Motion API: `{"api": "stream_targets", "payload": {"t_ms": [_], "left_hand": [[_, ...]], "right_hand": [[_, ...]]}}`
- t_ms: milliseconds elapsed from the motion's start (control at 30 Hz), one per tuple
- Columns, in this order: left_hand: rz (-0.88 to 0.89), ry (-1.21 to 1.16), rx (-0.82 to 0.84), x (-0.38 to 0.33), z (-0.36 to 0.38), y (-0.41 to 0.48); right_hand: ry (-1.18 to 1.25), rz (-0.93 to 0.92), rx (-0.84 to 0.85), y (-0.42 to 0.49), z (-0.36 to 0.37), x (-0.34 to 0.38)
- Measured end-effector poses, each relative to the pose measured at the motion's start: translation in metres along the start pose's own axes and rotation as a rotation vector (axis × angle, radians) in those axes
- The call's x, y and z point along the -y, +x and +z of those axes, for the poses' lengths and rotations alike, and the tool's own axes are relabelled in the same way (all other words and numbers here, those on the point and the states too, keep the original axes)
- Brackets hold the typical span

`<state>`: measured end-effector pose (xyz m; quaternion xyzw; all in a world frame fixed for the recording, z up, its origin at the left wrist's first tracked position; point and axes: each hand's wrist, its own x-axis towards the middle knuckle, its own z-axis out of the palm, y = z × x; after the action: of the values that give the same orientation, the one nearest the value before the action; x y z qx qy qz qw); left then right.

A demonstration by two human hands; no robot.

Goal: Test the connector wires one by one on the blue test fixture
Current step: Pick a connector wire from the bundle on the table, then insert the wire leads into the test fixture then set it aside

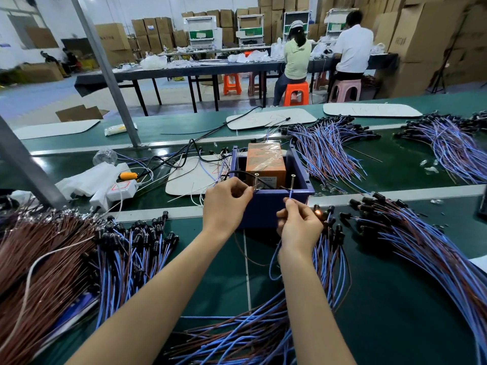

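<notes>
The blue test fixture point(274, 206) is an open box at the middle of the green bench, with an orange block point(265, 160) inside and two upright screws point(256, 181) on its near rim. My left hand point(226, 204) pinches a wire end against the left screw. My right hand point(299, 225) pinches the blue wire point(290, 194) up to the right screw. A small lamp point(318, 212) glows just right of that hand. Piles of blue and brown connector wires lie left point(126, 248), front point(253, 330) and right point(421, 246).
More wire bundles point(329, 146) lie behind the fixture. A white power strip point(121, 189) with an orange plug, plastic bags and white mats sit at the left. A grey post point(105, 69) rises from the bench. Two people sit at a far table.
</notes>
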<state>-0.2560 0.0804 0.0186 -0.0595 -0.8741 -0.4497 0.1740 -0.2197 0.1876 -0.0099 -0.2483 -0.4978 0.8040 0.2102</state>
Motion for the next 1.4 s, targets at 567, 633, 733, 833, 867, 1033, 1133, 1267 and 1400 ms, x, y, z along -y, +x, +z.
{"api": "stream_targets", "payload": {"t_ms": [567, 633, 733, 833, 867, 1033, 1133, 1267, 1400], "left_hand": [[0.001, 0.813, 0.281, 0.106, -0.13, -0.109], [-0.006, 0.764, 0.187, 0.111, -0.124, -0.109], [-0.084, 0.686, 0.117, 0.109, -0.12, -0.102], [-0.083, 0.548, 0.027, 0.105, -0.12, -0.1], [-0.085, 0.507, -0.008, 0.104, -0.121, -0.1], [-0.172, 0.46, -0.073, 0.098, -0.128, -0.098], [-0.228, 0.502, -0.058, 0.096, -0.132, -0.088], [-0.226, 0.583, -0.018, 0.092, -0.134, -0.076], [-0.186, 0.55, -0.078, 0.075, -0.138, -0.062]], "right_hand": [[-1.309, -0.47, 0.747, -0.076, -0.06, -0.054], [-1.453, -0.518, 0.748, -0.078, -0.058, -0.06], [-1.502, -0.499, 0.768, -0.079, -0.058, -0.062], [-1.496, -0.502, 0.759, -0.079, -0.058, -0.062], [-1.493, -0.505, 0.749, -0.08, -0.059, -0.062], [-1.442, -0.526, 0.736, -0.082, -0.061, -0.06], [-1.418, -0.543, 0.741, -0.083, -0.061, -0.059], [-1.374, -0.548, 0.714, -0.083, -0.064, -0.058], [-1.334, -0.562, 0.689, -0.082, -0.065, -0.057]]}}
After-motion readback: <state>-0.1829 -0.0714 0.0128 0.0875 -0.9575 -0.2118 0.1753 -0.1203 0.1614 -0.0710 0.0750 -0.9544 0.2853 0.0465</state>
